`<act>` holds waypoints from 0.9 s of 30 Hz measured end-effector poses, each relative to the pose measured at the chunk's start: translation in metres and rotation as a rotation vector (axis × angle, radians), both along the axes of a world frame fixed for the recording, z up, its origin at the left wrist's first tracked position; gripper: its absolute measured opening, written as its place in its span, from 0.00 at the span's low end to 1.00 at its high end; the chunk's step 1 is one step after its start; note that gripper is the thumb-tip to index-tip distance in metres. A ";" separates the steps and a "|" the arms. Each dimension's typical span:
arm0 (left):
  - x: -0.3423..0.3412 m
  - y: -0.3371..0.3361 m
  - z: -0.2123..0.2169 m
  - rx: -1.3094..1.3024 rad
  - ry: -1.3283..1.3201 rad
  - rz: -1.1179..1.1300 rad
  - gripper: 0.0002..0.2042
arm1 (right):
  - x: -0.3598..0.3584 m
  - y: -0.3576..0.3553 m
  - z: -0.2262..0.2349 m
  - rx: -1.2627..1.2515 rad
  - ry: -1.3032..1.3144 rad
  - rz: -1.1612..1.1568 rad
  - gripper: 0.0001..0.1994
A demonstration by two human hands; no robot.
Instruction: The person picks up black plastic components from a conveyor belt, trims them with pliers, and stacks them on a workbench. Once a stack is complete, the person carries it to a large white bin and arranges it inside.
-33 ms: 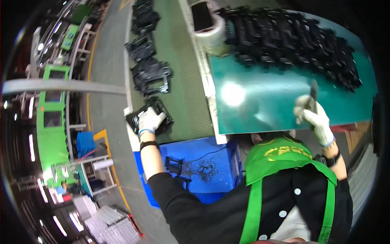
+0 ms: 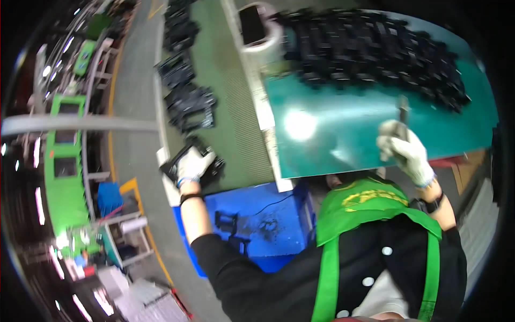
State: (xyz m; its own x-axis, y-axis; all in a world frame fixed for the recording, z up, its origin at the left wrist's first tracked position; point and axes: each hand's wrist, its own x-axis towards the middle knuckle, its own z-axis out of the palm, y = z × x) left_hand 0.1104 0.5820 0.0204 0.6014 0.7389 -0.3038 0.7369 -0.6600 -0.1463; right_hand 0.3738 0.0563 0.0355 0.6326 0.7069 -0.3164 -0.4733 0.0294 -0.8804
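Observation:
My left hand (image 2: 193, 164), in a white glove, is closed on a black plastic frame part (image 2: 214, 167) at the near end of the green conveyor belt (image 2: 244, 145). Farther up the belt lie more black plastic parts (image 2: 191, 107) in a row. Above the near edge of the green table (image 2: 332, 147), my gloved right hand (image 2: 410, 155) grips a slim grey hand tool (image 2: 403, 111) that points away from me. The tool is blurred and partly covered by fingers, so its exact kind is unclear.
Black parts (image 2: 370, 51) stand in a dense row along the table's far side. A dark phone-like device (image 2: 252, 25) rests on a white roll (image 2: 268, 51) beside the belt. Below the belt's end, a blue bin (image 2: 289, 225) holds black pieces and scraps. A grey rail (image 2: 80, 123) is at left.
The view has shifted slightly, so the belt, table and bin appear a little farther left. Both hands keep their holds; my right hand and its tool have moved slightly away from me.

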 end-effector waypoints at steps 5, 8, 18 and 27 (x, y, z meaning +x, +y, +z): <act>-0.028 -0.059 -0.003 -0.026 -0.425 0.127 0.37 | 0.005 0.011 -0.018 0.360 0.451 0.061 0.21; 0.004 -0.141 0.045 -0.081 -0.302 0.268 0.37 | 0.017 0.006 -0.029 0.521 0.631 0.130 0.19; 0.141 -0.318 -0.027 -0.898 -0.955 -0.054 0.23 | 0.050 -0.046 -0.034 0.320 0.228 0.195 0.20; 0.254 -0.412 0.013 -1.577 -0.979 0.337 0.21 | 0.089 -0.108 -0.045 -0.023 -0.274 -0.047 0.27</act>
